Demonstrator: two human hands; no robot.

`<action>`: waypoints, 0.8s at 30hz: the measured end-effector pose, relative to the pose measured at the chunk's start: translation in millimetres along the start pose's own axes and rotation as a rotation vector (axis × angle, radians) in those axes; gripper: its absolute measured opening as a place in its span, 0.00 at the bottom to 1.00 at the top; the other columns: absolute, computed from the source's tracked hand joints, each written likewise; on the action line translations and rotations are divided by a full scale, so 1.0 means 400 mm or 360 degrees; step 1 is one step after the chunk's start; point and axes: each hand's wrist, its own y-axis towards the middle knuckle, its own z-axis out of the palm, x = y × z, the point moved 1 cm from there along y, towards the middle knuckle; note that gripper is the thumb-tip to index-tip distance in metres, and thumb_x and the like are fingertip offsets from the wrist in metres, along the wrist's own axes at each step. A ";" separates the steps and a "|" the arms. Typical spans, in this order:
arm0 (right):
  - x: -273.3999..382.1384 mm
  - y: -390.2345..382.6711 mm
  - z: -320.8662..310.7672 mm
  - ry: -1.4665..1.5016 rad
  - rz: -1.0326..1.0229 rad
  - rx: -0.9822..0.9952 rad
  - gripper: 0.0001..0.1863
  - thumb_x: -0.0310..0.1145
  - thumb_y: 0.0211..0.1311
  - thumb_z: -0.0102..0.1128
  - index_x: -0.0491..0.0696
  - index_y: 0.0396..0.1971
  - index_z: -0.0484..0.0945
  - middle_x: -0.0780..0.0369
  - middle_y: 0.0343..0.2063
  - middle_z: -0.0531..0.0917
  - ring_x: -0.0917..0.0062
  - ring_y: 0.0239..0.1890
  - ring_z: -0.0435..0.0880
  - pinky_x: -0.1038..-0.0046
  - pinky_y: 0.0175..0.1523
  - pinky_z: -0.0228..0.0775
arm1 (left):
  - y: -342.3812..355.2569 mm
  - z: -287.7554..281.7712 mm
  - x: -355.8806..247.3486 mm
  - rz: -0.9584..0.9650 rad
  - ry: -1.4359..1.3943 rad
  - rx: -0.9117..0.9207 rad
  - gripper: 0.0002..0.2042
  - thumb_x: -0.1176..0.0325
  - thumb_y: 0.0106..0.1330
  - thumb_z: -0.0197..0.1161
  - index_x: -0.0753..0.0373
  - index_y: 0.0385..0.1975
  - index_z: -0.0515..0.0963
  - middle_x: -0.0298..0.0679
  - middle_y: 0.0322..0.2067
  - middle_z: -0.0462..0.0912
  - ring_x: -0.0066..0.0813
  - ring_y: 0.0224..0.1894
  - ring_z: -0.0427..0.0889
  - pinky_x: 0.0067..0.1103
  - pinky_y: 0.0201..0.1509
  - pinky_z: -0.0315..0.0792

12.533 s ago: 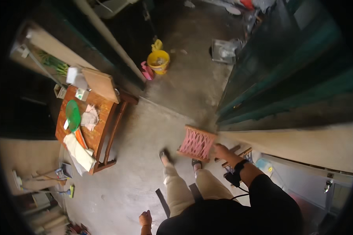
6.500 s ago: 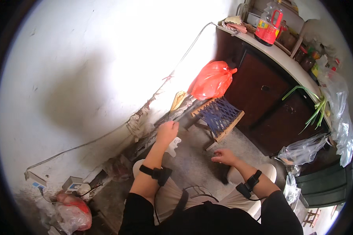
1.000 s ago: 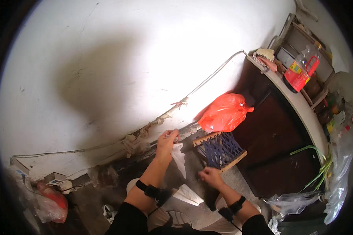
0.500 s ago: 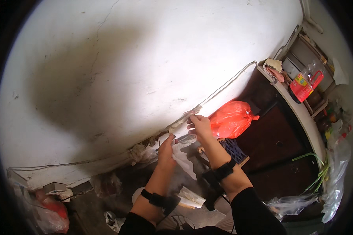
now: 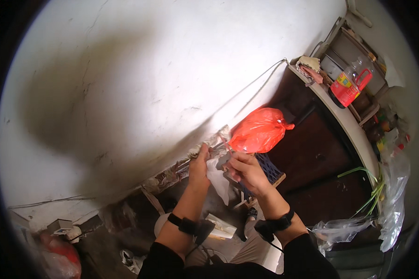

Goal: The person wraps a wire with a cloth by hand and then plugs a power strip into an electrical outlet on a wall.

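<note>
— How's the light?
— Bright on the white wall [image 5: 172, 60], with a broad soft shadow at its left. The floor below is dim.
— Sharpness?
— Fair centrally; fisheye bending and a black vignette ring the edges.

Landmark: the tied plastic bag [image 5: 259, 130], hanging against the wall [image 5: 149, 79].
Right hand [image 5: 245, 171]: just below the bag, touching the sheet.
Left hand [image 5: 199, 166]: left of the bag and lower, against the foot of the wall.
Plastic sheet [image 5: 217, 179]: between the two hands, hanging down below and left of the bag.
Woven stool [image 5: 265, 172]: directly under the bag, behind the right hand.
Cabinet [image 5: 321, 158]: right of the bag.
Bench [image 5: 344, 123]: on top of the cabinet, right of the bag.
Bottle [image 5: 350, 86]: on the bench, up and right of the bag.
Green stalks [image 5: 370, 188]: over the bench edge, down and right of the bag.
Cable [image 5: 260, 83]: on the wall above the bag.
</note>
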 end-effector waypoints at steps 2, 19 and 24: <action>0.031 -0.053 0.008 0.0173 0.0008 0.0005 0.05 0.28 0.56 0.51 0.44 0.23 0.69 0.64 0.17 0.70 0.84 0.16 0.65 0.85 0.19 0.55 | 0.013 -0.026 -0.019 0.0079 -0.0042 -0.0046 0.13 0.55 0.57 0.57 0.59 0.29 0.71 0.32 0.24 0.72 0.20 0.19 0.69 0.19 0.16 0.64; -0.179 -0.134 -0.125 -0.1636 0.0182 0.0211 0.15 0.41 0.52 0.58 0.43 0.25 0.74 0.64 0.18 0.76 0.85 0.18 0.71 0.80 0.23 0.63 | 0.012 -0.035 0.015 0.0104 0.0455 -0.0111 0.14 0.61 0.59 0.55 0.65 0.19 0.73 0.34 0.17 0.72 0.22 0.17 0.69 0.19 0.18 0.64; -0.103 0.029 -0.061 -0.0887 -0.0110 -0.0147 0.18 0.41 0.53 0.57 0.39 0.33 0.73 0.64 0.21 0.77 0.83 0.20 0.73 0.82 0.23 0.64 | -0.003 -0.078 -0.003 0.0063 0.1426 0.0404 0.12 0.62 0.57 0.56 0.67 0.21 0.75 0.32 0.17 0.73 0.17 0.19 0.69 0.17 0.21 0.63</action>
